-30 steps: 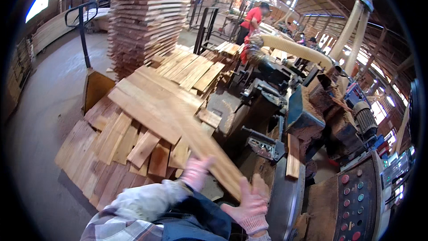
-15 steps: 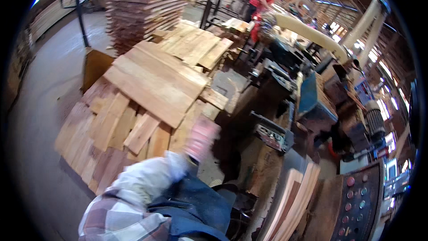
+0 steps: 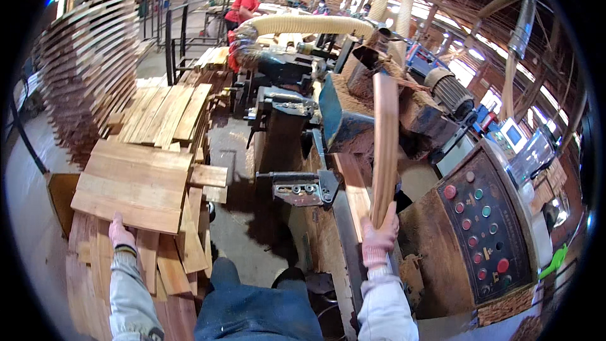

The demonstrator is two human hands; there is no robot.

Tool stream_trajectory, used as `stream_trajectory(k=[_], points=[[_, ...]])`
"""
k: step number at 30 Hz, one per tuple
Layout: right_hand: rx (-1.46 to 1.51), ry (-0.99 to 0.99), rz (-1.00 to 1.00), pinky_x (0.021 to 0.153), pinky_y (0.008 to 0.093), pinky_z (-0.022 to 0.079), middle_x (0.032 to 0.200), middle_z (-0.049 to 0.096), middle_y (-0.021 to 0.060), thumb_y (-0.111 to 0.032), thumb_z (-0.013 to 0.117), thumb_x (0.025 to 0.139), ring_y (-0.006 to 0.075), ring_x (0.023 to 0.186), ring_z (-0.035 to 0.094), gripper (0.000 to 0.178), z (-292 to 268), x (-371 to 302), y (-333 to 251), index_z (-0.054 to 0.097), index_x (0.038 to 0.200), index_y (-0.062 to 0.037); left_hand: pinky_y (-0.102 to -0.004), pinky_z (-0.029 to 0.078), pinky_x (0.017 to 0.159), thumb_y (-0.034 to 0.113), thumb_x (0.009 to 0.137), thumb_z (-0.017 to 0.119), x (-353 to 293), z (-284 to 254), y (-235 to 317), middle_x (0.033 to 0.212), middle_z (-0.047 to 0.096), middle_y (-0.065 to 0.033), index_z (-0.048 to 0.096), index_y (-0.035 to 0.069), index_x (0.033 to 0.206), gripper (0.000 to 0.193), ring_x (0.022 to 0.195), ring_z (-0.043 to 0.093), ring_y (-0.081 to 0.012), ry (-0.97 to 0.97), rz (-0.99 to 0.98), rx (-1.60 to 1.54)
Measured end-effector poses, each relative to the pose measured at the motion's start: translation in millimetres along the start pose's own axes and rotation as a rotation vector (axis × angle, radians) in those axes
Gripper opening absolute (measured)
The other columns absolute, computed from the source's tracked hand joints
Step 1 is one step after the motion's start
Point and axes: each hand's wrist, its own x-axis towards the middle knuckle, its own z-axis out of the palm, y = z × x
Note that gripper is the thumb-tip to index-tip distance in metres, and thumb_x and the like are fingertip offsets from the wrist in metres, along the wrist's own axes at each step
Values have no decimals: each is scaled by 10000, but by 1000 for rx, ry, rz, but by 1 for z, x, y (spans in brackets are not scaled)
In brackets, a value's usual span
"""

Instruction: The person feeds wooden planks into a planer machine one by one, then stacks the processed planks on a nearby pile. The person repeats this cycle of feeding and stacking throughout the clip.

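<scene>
My right hand (image 3: pixel 380 240), in a pinkish glove, is closed around the near end of a long narrow wooden board (image 3: pixel 386 145), which stands up away from me and is blurred along its length. Below and left of it, another narrow board (image 3: pixel 353 192) lies along the machine's metal rail. At left, my gloved left hand (image 3: pixel 120 233) grips the near edge of a wide wooden panel (image 3: pixel 132 183), its thumb side on top and its other fingers mostly hidden. The panel lies on a pile of loose boards (image 3: pixel 95 265).
A machine clamp (image 3: pixel 300 186) juts out between the pile and the rail. A control panel (image 3: pixel 485 227) with several buttons stands at right. Behind are a sawdust-covered blue housing (image 3: pixel 344 113), a ribbed hose (image 3: pixel 309 24), a tall timber stack (image 3: pixel 91 69) and a person in red (image 3: pixel 245 5).
My view has swung right toward the machine. My right hand now holds a narrow board raised from the rail; my left hand is at the wide panel's near edge.
</scene>
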Motion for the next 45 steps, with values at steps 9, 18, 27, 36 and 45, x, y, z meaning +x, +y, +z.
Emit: stream_trajectory(k=[9, 18, 27, 36, 45], points=[[-305, -350, -149, 1031, 561, 547, 1352, 663, 285, -325, 909, 783, 522, 1176, 650, 896, -217, -182, 23, 554, 1571, -88, -644, 515, 1036, 375, 983, 758, 3, 94, -11, 1559, 582, -110, 537, 84, 1569, 690, 1324, 609, -328, 130, -195, 209], [-322, -318, -558, 1059, 566, 534, 1356, 683, 268, -289, 822, 879, 469, 1221, 654, 505, -181, -144, 60, 757, 1316, -44, -421, 554, 854, 435, 890, 862, -66, 114, 36, 1321, 675, -98, 639, 138, 1448, 670, 1084, 642, -266, -41, -123, 165], [-284, -466, -482, 1048, 543, 511, 1321, 700, 197, -311, 779, 880, 455, 1205, 642, 600, -23, -13, -9, 665, 1415, -65, -422, 645, 838, 380, 949, 857, -267, 147, 14, 1109, 772, -67, 733, 66, 1209, 426, 973, 748, -216, -577, -183, 171], [-366, -731, -511, 1120, 541, 510, 1546, 523, 330, -454, 937, 674, 523, 1329, 590, 1115, -141, -111, -105, 464, 1620, -101, -347, 584, 977, 285, 978, 821, -526, 252, -88, 1179, 782, -82, 714, 0, 1321, 459, 1028, 723, -191, -1023, -573, 80], [-412, -450, -173, 1144, 588, 468, 1469, 591, 346, -378, 886, 809, 534, 1351, 559, 919, -275, -235, 56, 544, 1578, -9, -426, 597, 922, 344, 915, 786, -367, 286, -69, 1098, 747, -172, 662, 69, 1299, 488, 1019, 732, -324, -1220, 449, 781]])
